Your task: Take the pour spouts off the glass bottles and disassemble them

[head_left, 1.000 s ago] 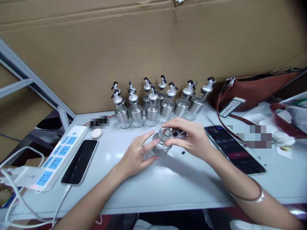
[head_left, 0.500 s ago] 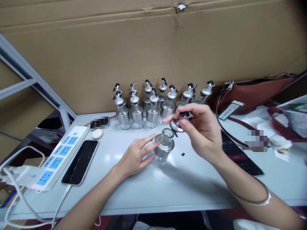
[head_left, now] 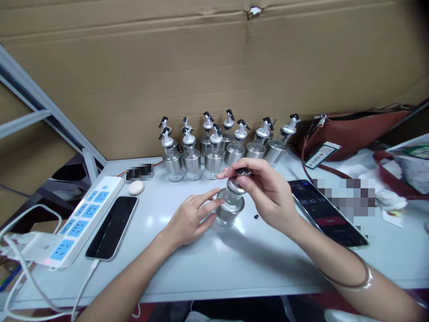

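Right hand (head_left: 271,197) pinched the pourer cap (head_left: 235,186) atop the glass bottle (head_left: 229,211), left hand (head_left: 191,218) touched its left side with spread fingers, capped bottles (head_left: 213,157) stood behind it.

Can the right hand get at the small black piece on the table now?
Probably not without letting go: the right hand grips the pourer cap atop the glass bottle, though the small black piece lies close by, uncovered.
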A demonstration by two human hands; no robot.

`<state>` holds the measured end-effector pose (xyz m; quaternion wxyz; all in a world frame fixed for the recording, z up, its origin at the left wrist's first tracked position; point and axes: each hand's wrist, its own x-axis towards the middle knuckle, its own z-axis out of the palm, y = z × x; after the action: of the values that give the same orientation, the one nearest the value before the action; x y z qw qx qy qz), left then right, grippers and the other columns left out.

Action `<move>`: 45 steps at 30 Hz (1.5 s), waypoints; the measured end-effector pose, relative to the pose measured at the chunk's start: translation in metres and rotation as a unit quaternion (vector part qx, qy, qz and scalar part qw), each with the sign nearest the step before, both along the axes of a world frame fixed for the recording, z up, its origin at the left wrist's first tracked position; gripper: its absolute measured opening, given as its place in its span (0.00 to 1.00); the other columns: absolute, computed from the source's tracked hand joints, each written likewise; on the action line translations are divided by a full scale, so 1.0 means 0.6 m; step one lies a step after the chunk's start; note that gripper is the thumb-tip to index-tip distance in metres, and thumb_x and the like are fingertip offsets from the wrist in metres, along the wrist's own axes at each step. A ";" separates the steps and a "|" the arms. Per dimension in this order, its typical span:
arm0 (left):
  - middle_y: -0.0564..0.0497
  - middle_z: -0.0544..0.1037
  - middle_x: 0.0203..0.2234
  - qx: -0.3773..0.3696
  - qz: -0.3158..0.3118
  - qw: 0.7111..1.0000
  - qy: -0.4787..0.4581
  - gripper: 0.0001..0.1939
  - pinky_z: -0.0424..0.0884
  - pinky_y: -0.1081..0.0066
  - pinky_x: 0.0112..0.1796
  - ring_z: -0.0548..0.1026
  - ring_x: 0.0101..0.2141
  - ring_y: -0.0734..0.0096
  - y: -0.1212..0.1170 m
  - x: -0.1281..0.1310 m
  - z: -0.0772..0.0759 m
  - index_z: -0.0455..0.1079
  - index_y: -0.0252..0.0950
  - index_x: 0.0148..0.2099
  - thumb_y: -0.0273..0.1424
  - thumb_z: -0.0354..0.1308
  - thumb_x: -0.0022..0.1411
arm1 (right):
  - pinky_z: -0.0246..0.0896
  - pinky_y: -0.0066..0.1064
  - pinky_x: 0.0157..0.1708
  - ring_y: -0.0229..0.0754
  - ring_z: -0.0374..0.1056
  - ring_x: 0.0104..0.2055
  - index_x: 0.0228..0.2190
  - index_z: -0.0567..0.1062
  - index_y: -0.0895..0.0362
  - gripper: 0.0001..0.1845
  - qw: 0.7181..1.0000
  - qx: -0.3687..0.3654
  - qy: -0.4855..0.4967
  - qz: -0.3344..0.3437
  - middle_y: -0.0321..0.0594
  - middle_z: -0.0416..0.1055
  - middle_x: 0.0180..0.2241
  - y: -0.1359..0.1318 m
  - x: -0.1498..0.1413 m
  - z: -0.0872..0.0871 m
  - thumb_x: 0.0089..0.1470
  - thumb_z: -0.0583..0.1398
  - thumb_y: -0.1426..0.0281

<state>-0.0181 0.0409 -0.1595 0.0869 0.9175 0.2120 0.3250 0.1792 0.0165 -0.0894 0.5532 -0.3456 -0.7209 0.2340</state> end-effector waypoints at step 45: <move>0.50 0.76 0.33 -0.227 0.333 0.900 0.167 0.18 0.63 0.69 0.33 0.75 0.36 0.61 0.033 -0.022 0.008 0.63 0.39 0.37 0.41 0.36 0.68 | 0.69 0.41 0.43 0.48 0.70 0.45 0.51 0.63 0.50 0.26 0.959 0.031 -0.115 -0.257 0.45 0.69 0.45 0.116 0.170 0.002 0.51 0.63 0.62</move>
<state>-0.0314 0.0607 -0.1548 0.1432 0.7894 0.5846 0.1203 0.2813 0.0859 -0.0881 0.5190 -0.5264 -0.6732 0.0200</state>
